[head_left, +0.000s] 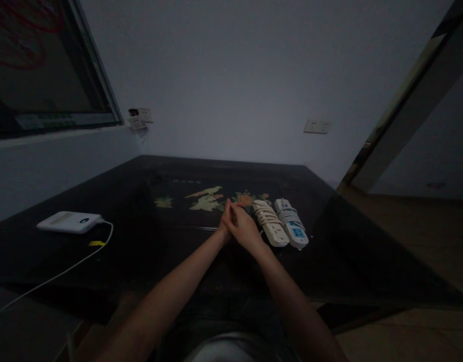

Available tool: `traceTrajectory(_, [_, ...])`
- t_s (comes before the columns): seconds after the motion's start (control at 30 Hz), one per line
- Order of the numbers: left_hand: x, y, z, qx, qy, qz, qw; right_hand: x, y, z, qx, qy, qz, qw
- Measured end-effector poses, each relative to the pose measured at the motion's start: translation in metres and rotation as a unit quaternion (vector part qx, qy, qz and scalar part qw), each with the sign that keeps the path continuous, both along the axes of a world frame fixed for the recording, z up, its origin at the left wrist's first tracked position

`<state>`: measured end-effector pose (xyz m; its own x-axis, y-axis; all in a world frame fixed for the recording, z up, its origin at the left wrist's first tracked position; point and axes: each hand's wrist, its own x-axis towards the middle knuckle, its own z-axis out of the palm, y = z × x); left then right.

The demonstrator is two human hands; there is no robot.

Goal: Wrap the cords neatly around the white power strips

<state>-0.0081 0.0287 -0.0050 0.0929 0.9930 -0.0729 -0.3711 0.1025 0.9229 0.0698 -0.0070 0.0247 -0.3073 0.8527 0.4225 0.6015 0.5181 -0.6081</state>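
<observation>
My left hand [226, 219] and my right hand [239, 221] are clasped together above the dark table, the right lying over the left. Both are closed around each other, and no object shows between them; the fingers are partly hidden. Just right of my right hand lies a cream power strip [271, 224] with its cord wound round it. Beside that one is a second power strip [293, 224], white with blue sockets, its grey-white cord wrapped the same way. Neither hand touches a strip as far as I can see.
The dark glossy table [186, 246] bears a bird-and-flower picture [207, 197]. At its left lie a white power bank [70, 221] with a white cable [71, 268] and a yellow scrap [97, 243]. Wall sockets [317, 126] are behind; a window [50, 65] is at left.
</observation>
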Motion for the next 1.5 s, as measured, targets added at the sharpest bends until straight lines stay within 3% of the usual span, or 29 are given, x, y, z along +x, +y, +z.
traceTrajectory(0.07, [0.003,0.001,-0.003,-0.002,-0.010,0.005,1.000,0.025,0.004,0.013,0.004,0.001,-0.016,1.000])
traceTrajectory(0.13, [0.007,0.001,-0.008,0.011,0.022,-0.013,1.000,0.054,0.010,0.024,0.009,0.002,-0.080,0.997])
traceTrajectory(0.27, [0.012,-0.003,-0.017,0.092,0.204,-0.061,0.973,0.103,0.019,0.033,0.003,-0.056,-0.260,0.964])
traceTrajectory(0.37, [0.015,-0.007,-0.021,0.197,0.342,-0.077,0.916,0.116,0.017,0.028,-0.050,-0.139,-0.331,0.932])
traceTrajectory(0.5, [0.015,-0.015,-0.022,0.316,0.490,-0.095,0.807,0.103,0.006,0.021,-0.096,-0.222,-0.319,0.916])
traceTrajectory(0.6, [0.014,-0.018,-0.019,0.327,0.529,-0.119,0.774,0.090,0.001,0.019,-0.096,-0.263,-0.304,0.911])
traceTrajectory(0.77, [0.012,-0.020,-0.016,0.338,0.520,-0.163,0.767,0.085,0.001,0.013,-0.083,-0.291,-0.295,0.906])
traceTrajectory(0.93, [0.011,-0.021,-0.016,0.316,0.446,-0.179,0.818,0.084,0.001,0.005,-0.049,-0.286,-0.278,0.916])
traceTrajectory(1.03, [0.010,-0.020,-0.015,0.302,0.431,-0.177,0.832,0.083,-0.001,0.003,-0.056,-0.288,-0.272,0.916])
traceTrajectory(1.27, [0.010,-0.021,-0.011,0.332,0.448,-0.186,0.809,0.082,0.000,0.002,-0.064,-0.266,-0.246,0.930])
traceTrajectory(1.43, [0.003,-0.018,-0.008,0.348,0.499,-0.179,0.773,0.077,0.003,0.000,-0.051,-0.243,-0.234,0.940])
traceTrajectory(1.5, [-0.002,-0.016,-0.006,0.339,0.501,-0.173,0.777,0.074,0.005,-0.001,-0.052,-0.231,-0.224,0.945])
